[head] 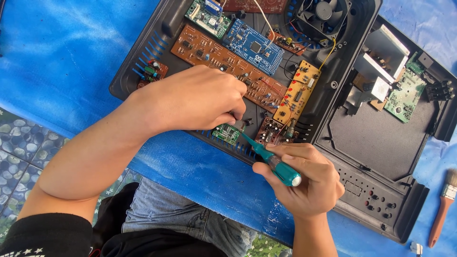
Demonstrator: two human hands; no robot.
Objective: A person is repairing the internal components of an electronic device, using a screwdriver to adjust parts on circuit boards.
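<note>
Two hands at work over an open black plastic casing [143, 62]. Left hand [200, 97] curled down, fingertips pinched on a small green circuit board [226, 133] at the casing's near edge, directly under the fingers. Right hand [304, 178] closed around a teal-handled screwdriver [271, 162]; shaft angled up and toward the left hand, tip meeting the small green board just beside the left fingertips. Cannot tell whether the tip sits on a screw; the fingers hide that spot.

Progress, judged from layout: casing already opened, both halves lying flat. Beyond the left hand, a long brown board [223, 64], a blue board [252, 45] and a yellow board [297, 90] sit in place inside. A cooling fan [323, 14] stands further off, wired in. The small green board appears to be the piece in hand now, either being fastened or released; which, I cannot tell. Beyond the right hand, the other casing half [381, 138] holds a metal bracket and another green board [404, 97], well apart from both hands.

Surface: blue tarpaulin [62, 57] spread under everything, worn and paint-streaked. Pebble-patterned floor tiles [19, 143] show at its edge, on the left arm's side. A paintbrush [442, 204] with a reddish handle lies on the tarpaulin, well out past the right hand. The person sits low, denim-clad knee beneath the arms. Daylight, strong.
</note>
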